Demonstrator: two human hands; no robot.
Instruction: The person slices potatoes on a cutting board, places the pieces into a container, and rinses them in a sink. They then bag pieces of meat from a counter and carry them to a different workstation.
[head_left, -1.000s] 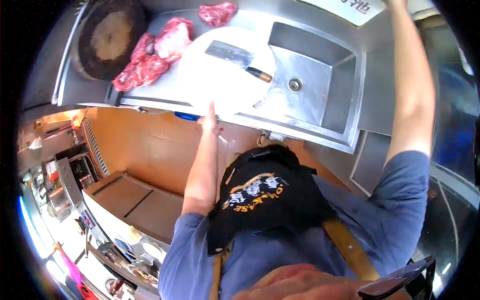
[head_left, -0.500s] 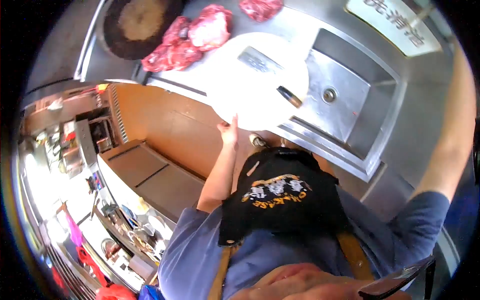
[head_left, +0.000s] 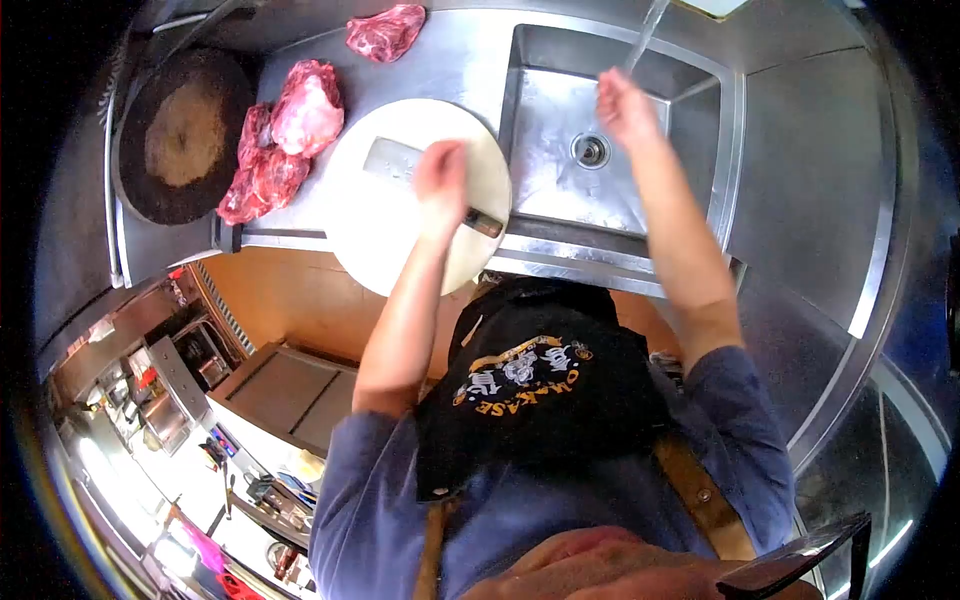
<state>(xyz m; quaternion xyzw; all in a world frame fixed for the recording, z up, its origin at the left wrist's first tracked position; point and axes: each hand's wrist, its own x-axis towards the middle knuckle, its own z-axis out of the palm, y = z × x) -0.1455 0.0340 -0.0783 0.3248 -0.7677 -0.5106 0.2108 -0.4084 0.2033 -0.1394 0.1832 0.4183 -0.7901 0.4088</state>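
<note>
My left hand (head_left: 440, 185) is over the round white cutting board (head_left: 390, 250), overlapping the cleaver that lies there. The cleaver's blade (head_left: 392, 160) shows to the left of my hand and its dark handle (head_left: 484, 222) to the right. Blur and the back of the hand hide the fingers. Above the steel sink (head_left: 560, 195), my right hand (head_left: 628, 112) is raised with its fingers curled in and nothing visible in them. A thin clear streak (head_left: 648, 32), like running water, comes down from the top edge close to that hand.
Pieces of raw red meat (head_left: 305, 110) lie on the steel counter left of the board, with another piece (head_left: 385, 33) farther back. A dark round pan (head_left: 185, 135) with a brown middle stands at the far left. The sink's drain (head_left: 590, 150) shows below my right hand.
My left hand has moved from the board's near edge to above the cleaver. My right arm has come down from the far right and is over the sink. The view has shifted.
</note>
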